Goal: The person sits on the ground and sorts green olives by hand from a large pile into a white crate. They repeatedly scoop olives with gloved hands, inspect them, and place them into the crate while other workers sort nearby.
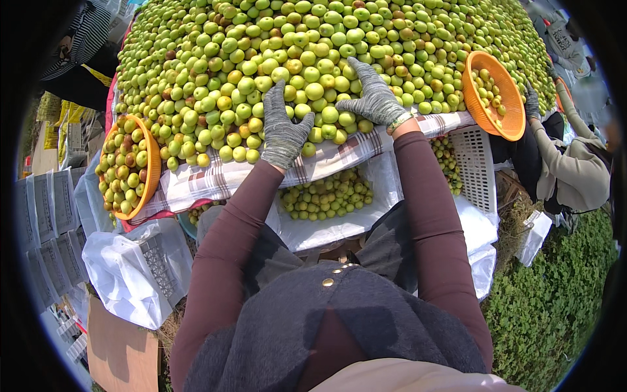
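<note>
A large heap of green jujube-like fruit (210,54), some reddish brown, covers the surface before me. My left hand (285,125), in a grey knit glove, rests at the heap's near edge with thumb and fingers apart. To its right, my right hand (373,95), gloved alike, reaches over the fruit, its thumb spread from the fingers. Several fruits (314,91) lie between the two hands, and neither hand is closed around one. Under the near edge runs a plaid cloth (343,153). Below it, a plastic-lined crate holds more fruit (327,198).
Orange baskets with fruit stand at left (156,161) and right (514,110). A white perforated crate (472,166) is below right; a plastic-lined crate (132,279) stands lower left. Grey crates (49,206) are stacked far left. A co-worker's sleeve (556,152) is at right; another person (81,44) stands upper left.
</note>
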A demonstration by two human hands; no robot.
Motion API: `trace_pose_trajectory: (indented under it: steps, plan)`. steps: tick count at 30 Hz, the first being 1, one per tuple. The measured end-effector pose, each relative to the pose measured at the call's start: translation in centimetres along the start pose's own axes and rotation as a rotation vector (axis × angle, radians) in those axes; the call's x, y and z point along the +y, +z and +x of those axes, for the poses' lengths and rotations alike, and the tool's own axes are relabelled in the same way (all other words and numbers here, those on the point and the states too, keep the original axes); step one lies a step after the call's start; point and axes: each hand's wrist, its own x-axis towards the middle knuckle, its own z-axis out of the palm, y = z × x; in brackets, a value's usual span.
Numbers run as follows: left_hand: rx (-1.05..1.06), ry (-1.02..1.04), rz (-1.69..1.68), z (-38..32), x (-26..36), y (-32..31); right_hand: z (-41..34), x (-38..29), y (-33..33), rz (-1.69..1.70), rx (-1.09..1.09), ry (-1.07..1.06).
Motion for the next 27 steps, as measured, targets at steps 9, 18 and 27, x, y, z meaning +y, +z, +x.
trace_pose_trajectory:
  steps: [9,18,27]
  plan:
    - [-0.132,-0.048,-0.075,1.2,-1.0,-0.4,0.7,-0.4,1.4,0.228,-0.035,-0.075]
    - [-0.407,-0.113,-0.372,4.0,-1.9,-2.2,0.8,-2.2,2.3,0.23,-0.113,-0.115]
    - [-0.489,-0.183,-0.573,3.8,0.3,-3.8,-0.4,-4.7,1.7,0.308,-0.243,-0.141]
